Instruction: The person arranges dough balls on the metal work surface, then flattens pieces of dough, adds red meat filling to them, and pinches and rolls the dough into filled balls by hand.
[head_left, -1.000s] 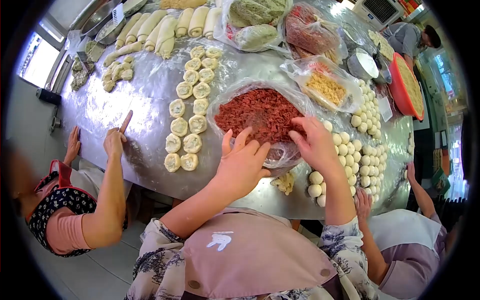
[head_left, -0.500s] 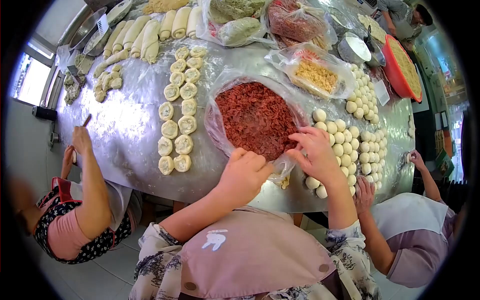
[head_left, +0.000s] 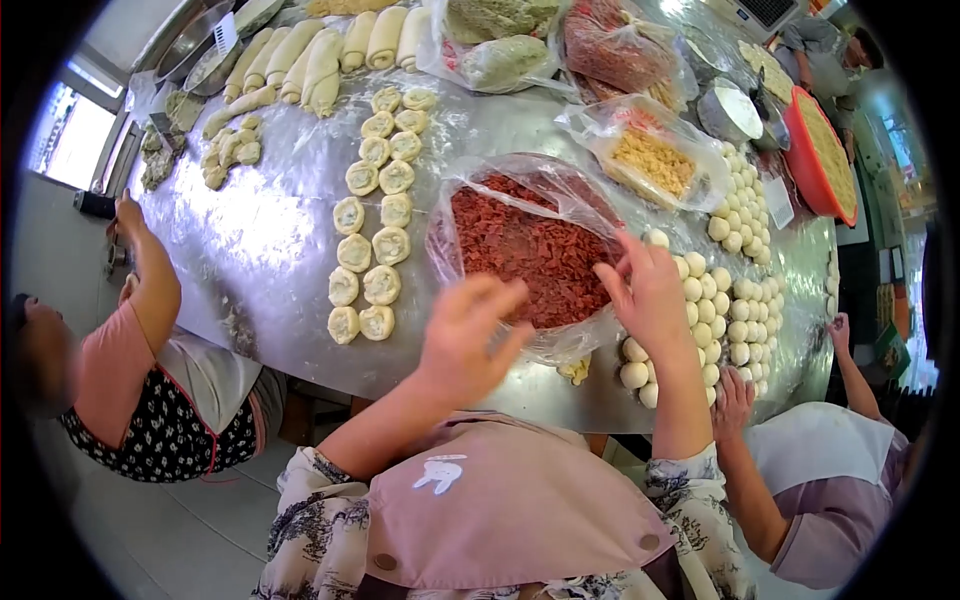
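Note:
A plastic-lined bowl of dark red filling stands in front of me on the metal table. My left hand is over the bowl's near left edge, slightly blurred, its fingers apart and holding nothing. At the bowl's right rim, my right hand pinches the clear plastic bag between thumb and fingers. Part of the plastic lies folded over the filling. Left of the bowl, flattened dough pieces form two columns. Round dough balls sit in rows to the right.
Dough rolls and bagged fillings lie at the back. A bag of yellow filling and a red basin are at the back right. One co-worker is at the left, another at the right.
My left hand has let go of the plastic at the near rim and opened. The plastic now covers part of the filling. The left co-worker's arm has moved toward the table's far left edge.

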